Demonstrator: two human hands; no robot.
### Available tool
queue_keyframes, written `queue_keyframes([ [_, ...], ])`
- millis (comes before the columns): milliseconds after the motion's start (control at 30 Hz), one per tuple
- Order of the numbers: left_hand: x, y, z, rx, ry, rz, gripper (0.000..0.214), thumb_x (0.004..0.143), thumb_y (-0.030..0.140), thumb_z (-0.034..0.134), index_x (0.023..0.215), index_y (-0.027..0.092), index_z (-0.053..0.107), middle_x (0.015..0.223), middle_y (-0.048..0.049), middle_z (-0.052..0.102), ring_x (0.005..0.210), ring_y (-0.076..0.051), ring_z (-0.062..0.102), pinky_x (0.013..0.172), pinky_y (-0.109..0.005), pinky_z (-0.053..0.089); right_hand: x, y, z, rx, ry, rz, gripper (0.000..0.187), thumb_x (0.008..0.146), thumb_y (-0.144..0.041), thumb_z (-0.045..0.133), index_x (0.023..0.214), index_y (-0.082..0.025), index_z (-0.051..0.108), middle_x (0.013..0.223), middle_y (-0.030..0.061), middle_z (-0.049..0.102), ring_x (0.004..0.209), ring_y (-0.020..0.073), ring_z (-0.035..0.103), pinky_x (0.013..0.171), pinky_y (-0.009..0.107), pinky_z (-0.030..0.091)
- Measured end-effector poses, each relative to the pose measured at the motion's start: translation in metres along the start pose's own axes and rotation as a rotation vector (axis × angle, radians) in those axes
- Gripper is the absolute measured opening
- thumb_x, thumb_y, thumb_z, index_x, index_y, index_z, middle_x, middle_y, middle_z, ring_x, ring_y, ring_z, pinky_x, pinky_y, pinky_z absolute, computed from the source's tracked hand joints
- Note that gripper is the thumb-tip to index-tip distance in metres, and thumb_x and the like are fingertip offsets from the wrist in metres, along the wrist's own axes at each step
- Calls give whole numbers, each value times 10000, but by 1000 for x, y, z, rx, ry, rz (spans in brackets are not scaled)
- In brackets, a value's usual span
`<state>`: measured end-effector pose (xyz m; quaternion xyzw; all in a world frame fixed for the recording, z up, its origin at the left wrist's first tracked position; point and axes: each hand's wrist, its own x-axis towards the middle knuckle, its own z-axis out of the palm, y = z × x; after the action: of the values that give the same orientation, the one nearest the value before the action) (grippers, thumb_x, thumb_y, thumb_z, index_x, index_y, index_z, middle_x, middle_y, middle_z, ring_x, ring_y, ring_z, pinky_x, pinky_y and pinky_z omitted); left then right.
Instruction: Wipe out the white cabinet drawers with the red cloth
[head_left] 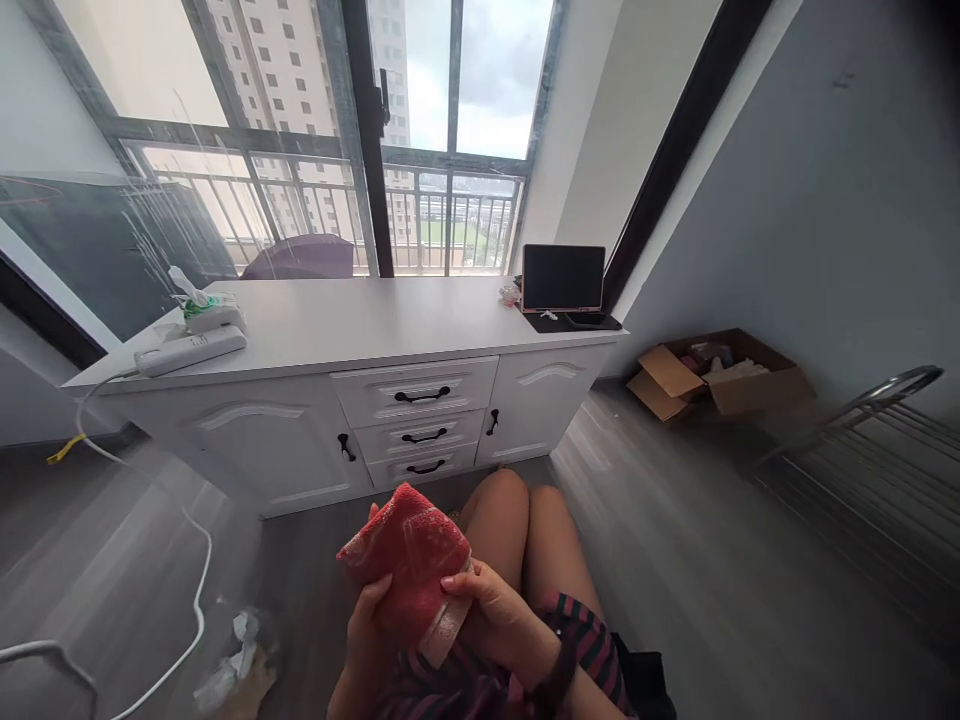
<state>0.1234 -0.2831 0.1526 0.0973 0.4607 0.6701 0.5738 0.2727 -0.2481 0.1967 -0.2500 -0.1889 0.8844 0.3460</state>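
Note:
A folded red cloth (409, 560) is held up in front of my lap. Whitish sheen runs over its surface, perhaps from clear wrapping, and a pale strip sticks out at its lower right. My left hand (369, 612) grips the left side, thumb on the front and fingers mostly hidden behind. On the right edge, my right hand (491, 603) pinches the cloth near the pale strip. A dark band circles my right wrist.
Ahead stands a white cabinet (375, 325) with a power strip (191, 350), a tissue pack (214, 310) and a tablet-like screen (564, 278) on top. An open cardboard box (757, 390) and a metal rack (862, 440) are to the right. A white cable (202, 570) trails along the left floor.

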Motion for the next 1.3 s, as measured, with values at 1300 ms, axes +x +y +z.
queue_keyframes([
  [1300,17,77,-34,435,152,325,488,600,446,875,1001,236,692,976,-10,753,945,-212,699,758,-214,551,51,-21,4,-686,-166,82,504,489,-339,949,916,-148,759,825,-17,704,774,139,616,772,266,467],
])
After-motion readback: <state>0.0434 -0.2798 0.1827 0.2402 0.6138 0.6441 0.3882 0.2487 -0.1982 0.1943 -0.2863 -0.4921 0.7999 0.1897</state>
